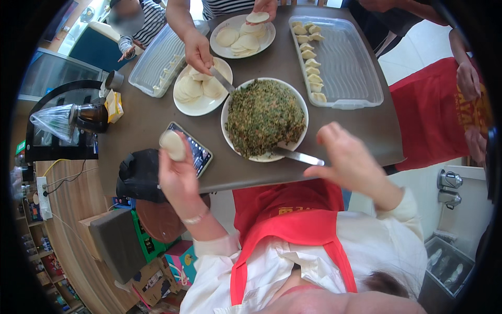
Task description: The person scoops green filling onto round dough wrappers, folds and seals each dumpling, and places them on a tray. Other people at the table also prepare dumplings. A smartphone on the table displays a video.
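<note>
My left hand (178,172) holds a round dough wrapper (172,145) above the table's near edge, beside a smartphone (196,149). My right hand (347,153), blurred, is raised with its fingers apart and nothing in it, just right of a metal utensil handle (302,156). That utensil leans out of a white bowl (304,121) heaped with chopped green filling (262,114). Across the table, a person's hand (199,53) holds another flat metal utensil (222,79) at the bowl's left rim; that person's other hand (266,10) holds a wrapper (257,17).
Two plates of wrappers (188,90) (247,43) lie beyond the bowl. A plastic tray (345,66) with a column of folded dumplings (312,70) is at the right, another tray (157,59) at the left. A black bag (137,174) lies at the left edge. People stand around the table.
</note>
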Tool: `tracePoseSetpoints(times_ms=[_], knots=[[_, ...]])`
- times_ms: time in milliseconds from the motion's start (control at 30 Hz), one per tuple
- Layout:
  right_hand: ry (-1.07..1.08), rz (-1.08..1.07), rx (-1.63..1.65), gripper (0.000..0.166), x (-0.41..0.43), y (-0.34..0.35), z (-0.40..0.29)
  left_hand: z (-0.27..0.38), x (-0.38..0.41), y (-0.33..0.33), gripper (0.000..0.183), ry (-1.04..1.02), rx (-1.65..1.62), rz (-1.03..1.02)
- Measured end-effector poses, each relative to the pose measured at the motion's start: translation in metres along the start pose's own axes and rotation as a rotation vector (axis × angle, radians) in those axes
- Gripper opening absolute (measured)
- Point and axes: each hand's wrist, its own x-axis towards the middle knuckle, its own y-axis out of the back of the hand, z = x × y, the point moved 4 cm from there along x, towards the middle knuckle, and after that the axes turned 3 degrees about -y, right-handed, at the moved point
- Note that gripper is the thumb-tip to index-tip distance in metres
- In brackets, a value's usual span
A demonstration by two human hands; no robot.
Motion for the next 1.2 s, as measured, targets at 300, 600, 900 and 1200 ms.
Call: tracePoseSetpoints(times_ms=[300,600,900,1200], knots=[[0.116,0.252,-0.228,0.030,-0.018,-0.050,-0.030,-0.070,-0.101,0.038,0.034,0.583,0.149,0.052],[0.280,0.440,-0.171,0.035,0.014,-0.062,-0.052,-0.096,-0.077,0.015,0.039,0.625,0.138,0.027],[0.198,0.385,-0.024,0.031,0.013,-0.073,-0.041,-0.096,-0.078,0.015,0.037,0.650,0.161,0.093],[0.209,0.433,-0.029,0.046,-0.023,-0.101,-0.054,-0.096,-0.083,0.021,0.034,0.690,0.059,0.147]])
